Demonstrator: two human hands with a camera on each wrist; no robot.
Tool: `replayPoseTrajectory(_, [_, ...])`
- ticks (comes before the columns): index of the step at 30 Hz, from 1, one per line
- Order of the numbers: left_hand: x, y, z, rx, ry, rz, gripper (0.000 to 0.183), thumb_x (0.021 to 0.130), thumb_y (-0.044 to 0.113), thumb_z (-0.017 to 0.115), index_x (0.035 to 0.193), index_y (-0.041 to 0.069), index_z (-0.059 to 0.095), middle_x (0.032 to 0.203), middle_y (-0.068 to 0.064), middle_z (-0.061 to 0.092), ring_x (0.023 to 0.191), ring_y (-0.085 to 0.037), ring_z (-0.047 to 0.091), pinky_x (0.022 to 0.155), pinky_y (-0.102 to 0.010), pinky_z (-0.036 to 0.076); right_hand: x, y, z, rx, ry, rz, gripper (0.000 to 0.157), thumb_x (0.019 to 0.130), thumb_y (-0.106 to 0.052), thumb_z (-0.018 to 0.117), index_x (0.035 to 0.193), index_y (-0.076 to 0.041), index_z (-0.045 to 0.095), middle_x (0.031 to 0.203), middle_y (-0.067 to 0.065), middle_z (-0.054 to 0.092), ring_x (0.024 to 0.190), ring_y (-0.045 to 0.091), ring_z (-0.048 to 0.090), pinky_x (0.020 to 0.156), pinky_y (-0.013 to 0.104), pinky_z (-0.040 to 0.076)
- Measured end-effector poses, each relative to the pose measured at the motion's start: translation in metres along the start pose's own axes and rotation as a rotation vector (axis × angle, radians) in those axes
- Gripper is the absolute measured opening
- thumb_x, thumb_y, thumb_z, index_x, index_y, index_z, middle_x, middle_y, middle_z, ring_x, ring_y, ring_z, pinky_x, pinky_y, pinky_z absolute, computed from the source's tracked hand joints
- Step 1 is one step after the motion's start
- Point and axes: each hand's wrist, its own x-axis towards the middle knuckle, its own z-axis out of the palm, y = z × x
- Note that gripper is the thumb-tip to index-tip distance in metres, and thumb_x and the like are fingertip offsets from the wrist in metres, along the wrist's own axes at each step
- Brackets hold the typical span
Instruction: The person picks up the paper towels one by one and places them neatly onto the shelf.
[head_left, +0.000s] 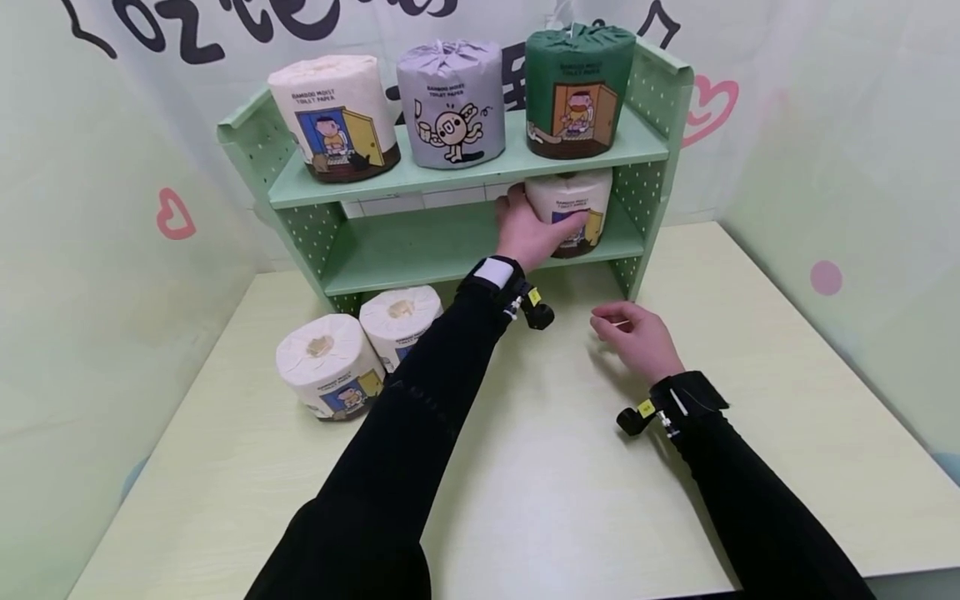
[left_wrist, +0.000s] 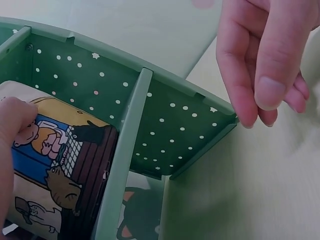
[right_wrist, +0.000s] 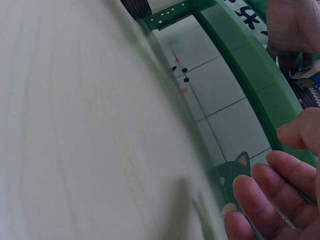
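My left hand point(head_left: 527, 229) grips a white toilet paper roll point(head_left: 572, 192) at the right end of the green rack's middle shelf point(head_left: 420, 242). Its thumb lies across the front of the wrapper and the other fingers go round the left side, partly hidden. In the left wrist view the roll's printed cartoon side point(left_wrist: 60, 165) sits close against the shelf board. Lower right of the rack, above the table, my right hand point(head_left: 637, 340) hangs with loosely curled fingers and nothing in it. The right wrist view shows those relaxed fingers point(right_wrist: 267, 205) apart from the rack.
On the top shelf stand a pink roll point(head_left: 337, 117), a lilac roll point(head_left: 450, 104) and a green roll point(head_left: 579, 92). Two white rolls point(head_left: 330, 362) stand on the table point(head_left: 525, 467) at the rack's lower left, partly behind my left arm. The rack's perforated side panel point(head_left: 641, 200) borders the held roll.
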Motion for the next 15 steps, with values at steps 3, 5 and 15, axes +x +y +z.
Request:
replayPoseTrajectory(3, [0.0012, 0.0027, 0.0014, 0.006, -0.005, 0.008, 0.103, 0.074, 0.057, 0.081, 0.149, 0.014, 0.025, 0.131, -0.007, 0.033, 0.112, -0.014, 0.034, 0.089, -0.021, 0.044, 0.0008, -0.0005, 0.0007, -0.002, -0.008, -0.004, 0.033, 0.098, -0.033, 0.065, 0.118, -0.007, 0.067, 0.104, 0.008, 0.066, 0.089, 0.022, 0.060, 0.080, 0.039, 0.046])
replayPoseTrajectory(5, [0.0017, 0.0035, 0.0024, 0.017, -0.006, 0.010, 0.103, 0.075, 0.058, 0.080, 0.149, 0.014, 0.024, 0.132, -0.007, 0.033, 0.112, -0.014, 0.034, 0.089, -0.021, 0.044, 0.0010, -0.0005, 0.0013, -0.006, -0.015, 0.000, 0.033, 0.098, -0.032, 0.065, 0.118, -0.006, 0.067, 0.104, 0.008, 0.066, 0.089, 0.022, 0.060, 0.079, 0.039, 0.046])
replayPoseTrajectory(15, [0.0051, 0.0042, 0.0084, 0.038, 0.002, -0.005, 0.105, 0.075, 0.059, 0.079, 0.150, 0.014, 0.022, 0.134, -0.007, 0.031, 0.114, -0.014, 0.034, 0.093, -0.021, 0.042, 0.0007, -0.0009, 0.0018, -0.014, -0.022, -0.004, 0.034, 0.098, -0.031, 0.065, 0.120, -0.005, 0.066, 0.106, 0.008, 0.067, 0.090, 0.022, 0.061, 0.081, 0.040, 0.046])
